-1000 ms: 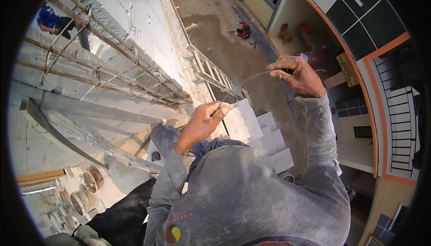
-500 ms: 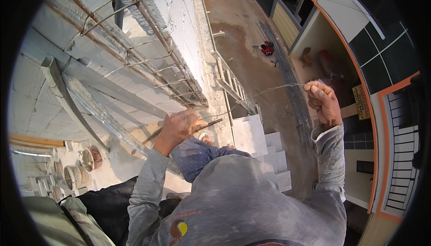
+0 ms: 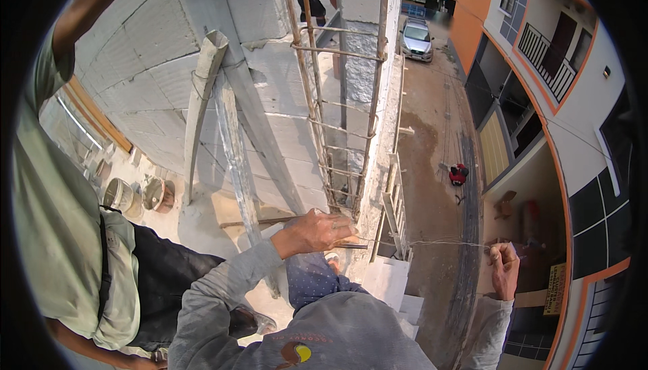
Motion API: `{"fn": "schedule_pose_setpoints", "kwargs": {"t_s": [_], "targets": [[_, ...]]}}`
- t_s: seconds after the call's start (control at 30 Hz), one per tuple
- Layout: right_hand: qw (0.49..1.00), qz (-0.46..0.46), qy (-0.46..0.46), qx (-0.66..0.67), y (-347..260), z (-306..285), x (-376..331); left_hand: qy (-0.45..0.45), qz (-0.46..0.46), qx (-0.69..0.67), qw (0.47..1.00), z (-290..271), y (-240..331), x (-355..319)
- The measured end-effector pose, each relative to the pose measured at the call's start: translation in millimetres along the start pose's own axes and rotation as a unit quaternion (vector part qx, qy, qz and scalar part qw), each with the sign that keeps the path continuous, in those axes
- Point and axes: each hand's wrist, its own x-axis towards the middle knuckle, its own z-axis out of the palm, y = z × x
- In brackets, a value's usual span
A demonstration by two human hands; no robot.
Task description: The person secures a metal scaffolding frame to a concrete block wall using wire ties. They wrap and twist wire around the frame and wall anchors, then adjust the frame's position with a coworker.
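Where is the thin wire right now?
In the head view, lower right: the wire stretches from the left hand, by the rebar cage, across to the raised right hand, high above the street.

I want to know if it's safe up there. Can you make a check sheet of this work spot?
Surface: grey block wall, high above a street.
Job's things: thin wire stretched between both hands; metal tool; steel bar cage.
Clutter: buckets below.
Grips: left hand closed on the metal tool; right hand closed on the wire.
Cables: nothing seen.
Surroundings: person in a green shirt alongside; parked car; orange building.
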Motion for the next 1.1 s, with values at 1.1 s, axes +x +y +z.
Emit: {"fn": "schedule_pose_setpoints", "kwargs": {"t_s": [1.1], "targets": [[0.945, -0.137, -0.253, 0.154, -80.3, 152.8, 47.2, 0.339, -0.163, -0.445, 0.812, 7.4, 79.4, 80.6]]}}
